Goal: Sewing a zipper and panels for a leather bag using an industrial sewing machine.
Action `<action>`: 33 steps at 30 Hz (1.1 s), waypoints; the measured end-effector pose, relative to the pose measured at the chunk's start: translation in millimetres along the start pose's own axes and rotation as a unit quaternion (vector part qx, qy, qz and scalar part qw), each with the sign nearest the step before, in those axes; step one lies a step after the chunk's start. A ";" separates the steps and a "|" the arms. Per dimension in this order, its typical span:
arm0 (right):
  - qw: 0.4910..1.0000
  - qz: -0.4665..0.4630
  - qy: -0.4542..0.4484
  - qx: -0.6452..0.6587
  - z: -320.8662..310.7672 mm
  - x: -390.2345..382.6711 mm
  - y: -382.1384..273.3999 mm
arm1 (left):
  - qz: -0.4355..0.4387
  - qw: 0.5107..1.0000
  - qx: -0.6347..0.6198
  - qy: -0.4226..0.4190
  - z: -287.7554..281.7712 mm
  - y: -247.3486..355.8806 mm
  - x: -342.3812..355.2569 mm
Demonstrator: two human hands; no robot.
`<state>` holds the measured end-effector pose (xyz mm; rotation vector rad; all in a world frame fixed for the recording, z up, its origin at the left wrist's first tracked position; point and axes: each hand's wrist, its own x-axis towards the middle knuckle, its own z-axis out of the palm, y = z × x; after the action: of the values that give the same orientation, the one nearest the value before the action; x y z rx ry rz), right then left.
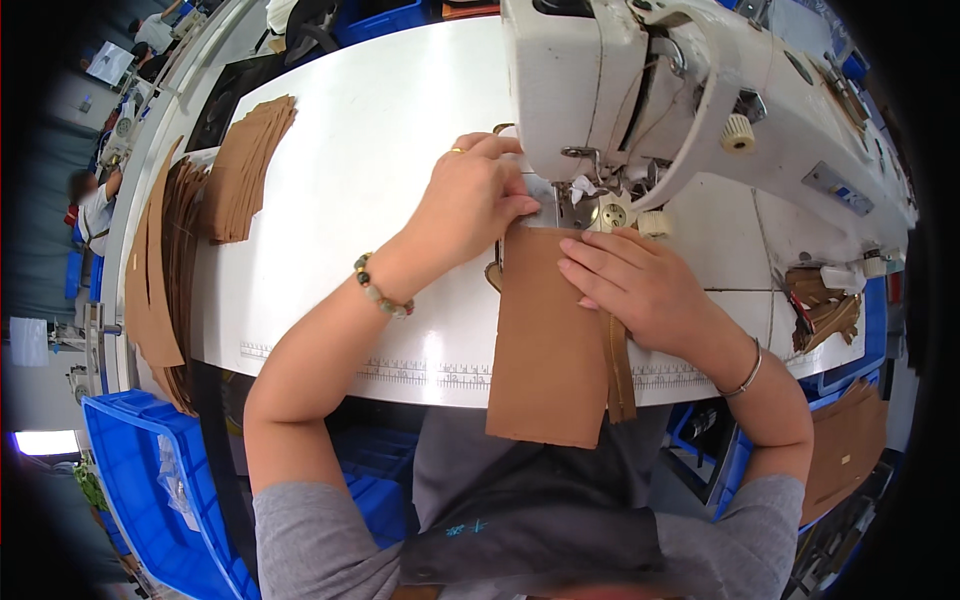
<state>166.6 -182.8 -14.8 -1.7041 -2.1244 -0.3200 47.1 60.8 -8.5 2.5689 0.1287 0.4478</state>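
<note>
Brown panel (550, 340), right grip (645, 290) flat on it, left grip (470, 195) unclear, blue writing (467, 528) on apron (540, 548)

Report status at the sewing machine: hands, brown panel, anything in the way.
Left hand, fingers bent, close to sewing machine. Right hand flat across brown panel, far end. Panel's near end overhanging white table. No obstruction seen beyond the hands.

White table (370, 130) had a ruler scale (440, 376) along its front edge. Sewing machine (570, 75) stood at the far right. Brown panel (548, 340) and narrow brown strip (621, 380) overhung the front edge. Stacked brown pieces (245, 175) sat left, brown scraps (832, 318) right.
</note>
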 end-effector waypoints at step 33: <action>0.998 0.059 -0.024 0.018 -0.3 -0.6 -0.1 | -0.285 0.884 -0.359 -0.094 -43.8 48.6 -57.8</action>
<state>166.7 -183.4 -14.8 -1.8238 -2.0404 -0.2064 -21.9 30.0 35.1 1.7154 0.5240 -0.0018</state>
